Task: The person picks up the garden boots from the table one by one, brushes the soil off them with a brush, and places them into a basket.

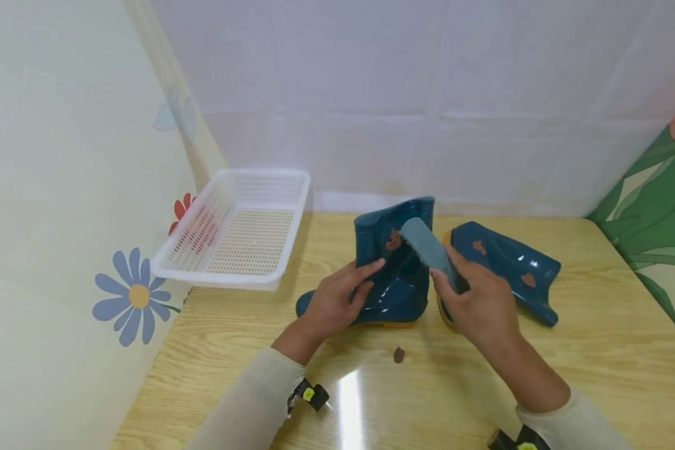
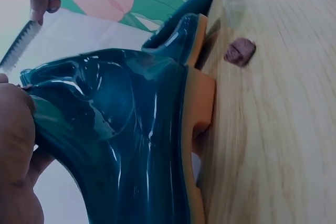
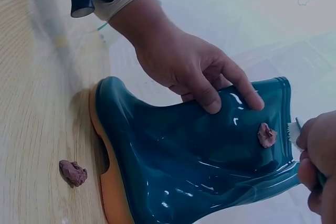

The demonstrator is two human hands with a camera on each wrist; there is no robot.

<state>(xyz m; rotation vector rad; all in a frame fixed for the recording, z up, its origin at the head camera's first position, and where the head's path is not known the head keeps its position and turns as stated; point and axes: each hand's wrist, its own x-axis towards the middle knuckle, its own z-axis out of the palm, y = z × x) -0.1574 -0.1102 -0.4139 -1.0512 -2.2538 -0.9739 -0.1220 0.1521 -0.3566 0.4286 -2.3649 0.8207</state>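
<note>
R hand grips brush nr upright boot; L hand holds boot.

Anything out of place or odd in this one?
Yes: a brown lump lies loose on the table before the held boot, whose shiny shaft bears a similar brown patch. The second boot lies down rather than standing, with two more patches, possibly dirt.

Left hand grips boot; right hand holds brush.
</note>
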